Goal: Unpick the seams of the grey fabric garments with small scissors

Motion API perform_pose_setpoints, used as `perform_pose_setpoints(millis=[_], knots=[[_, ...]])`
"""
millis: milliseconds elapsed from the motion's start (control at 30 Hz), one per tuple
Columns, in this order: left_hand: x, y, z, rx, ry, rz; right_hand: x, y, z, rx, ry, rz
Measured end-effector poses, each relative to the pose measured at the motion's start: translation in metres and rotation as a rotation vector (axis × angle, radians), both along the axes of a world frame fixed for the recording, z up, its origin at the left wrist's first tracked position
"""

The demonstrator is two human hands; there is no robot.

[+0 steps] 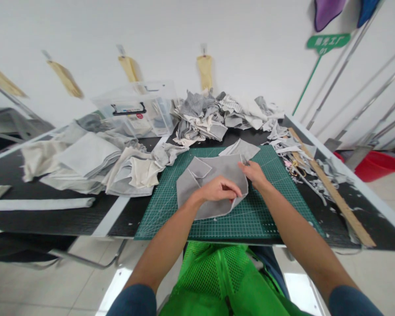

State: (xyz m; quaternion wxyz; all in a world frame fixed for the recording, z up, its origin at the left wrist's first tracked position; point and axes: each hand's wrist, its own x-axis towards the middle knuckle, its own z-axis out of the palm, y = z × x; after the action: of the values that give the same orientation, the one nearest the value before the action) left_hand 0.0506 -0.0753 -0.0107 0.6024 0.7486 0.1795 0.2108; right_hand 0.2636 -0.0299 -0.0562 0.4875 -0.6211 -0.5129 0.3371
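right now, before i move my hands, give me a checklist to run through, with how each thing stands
1. Grey cloth on the green mat: ok, it lies within the mat's outline.
2. Right hand on the cloth: ok, its fingers are at the far right edge.
3. Left hand grip: cannot tell, the hand hides part of the cloth under it.
4. Cloth fully flat: not ok, its right edge is raised.
5. Mat free of other pieces: not ok, a second grey piece lies at its far edge.
6. Wooden strip off the mat: ok, it lies to the right.
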Motion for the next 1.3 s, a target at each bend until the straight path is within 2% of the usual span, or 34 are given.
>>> perform_pose_setpoints(millis=[67,100,200,300,367,433,533,667,867,1033,1300], knots=[[0.001,0.000,0.000,-0.071,0.001,-0.039,-0.001,0.000,-0.001,-0.039,0.040,-0.017],[0.002,0.002,-0.001,-0.085,-0.018,0.015,-0.002,0.000,-0.001,-0.045,0.062,-0.016],[0.005,0.014,-0.009,-0.042,-0.111,0.380,-0.005,-0.002,0.005,-0.002,0.121,0.041],[0.003,0.030,-0.016,0.040,-0.176,0.753,-0.012,-0.011,0.017,0.068,0.180,0.188],[-0.002,0.037,-0.018,0.153,-0.214,0.921,-0.016,-0.018,0.026,0.106,0.220,0.315],[-0.007,0.040,-0.018,0.309,-0.247,0.993,-0.020,-0.026,0.034,0.120,0.255,0.437],[-0.013,0.038,-0.012,0.489,-0.270,0.959,-0.023,-0.033,0.039,0.079,0.293,0.601],[-0.012,0.031,-0.005,0.501,-0.251,0.861,-0.022,-0.035,0.038,0.085,0.226,0.710],[-0.009,0.028,-0.007,0.334,-0.245,0.889,-0.026,-0.039,0.042,0.148,0.173,0.561],[-0.005,0.025,-0.005,0.239,-0.307,0.864,-0.034,-0.046,0.051,0.280,0.085,0.424],[-0.004,0.021,-0.003,0.252,-0.311,0.848,-0.040,-0.051,0.057,0.338,0.033,0.448]])
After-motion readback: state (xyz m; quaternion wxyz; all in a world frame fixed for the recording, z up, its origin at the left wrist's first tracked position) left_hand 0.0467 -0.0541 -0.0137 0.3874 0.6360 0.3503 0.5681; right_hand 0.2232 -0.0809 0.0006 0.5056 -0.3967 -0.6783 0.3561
